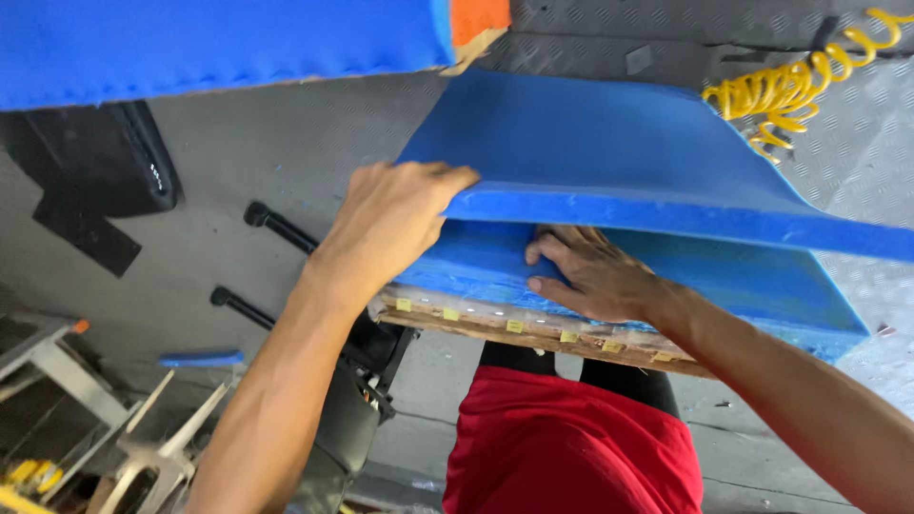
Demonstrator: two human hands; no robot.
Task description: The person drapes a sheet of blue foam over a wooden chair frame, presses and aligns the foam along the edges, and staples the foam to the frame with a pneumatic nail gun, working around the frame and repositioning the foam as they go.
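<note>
I'm looking at a workshop: blue foam sheets [609,152] on board, coiled yellow air hose [795,90] beside them, steel tread-plate floor [857,162].

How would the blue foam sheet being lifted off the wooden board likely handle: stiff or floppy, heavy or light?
The blue foam sheet probably flexes easily: it curves upward where the left hand lifts its edge. It seems light, since fingertips alone raise it. The right hand presses flat on the foam layer beneath, above the wooden board, so that layer may be soft and compressible.
</note>
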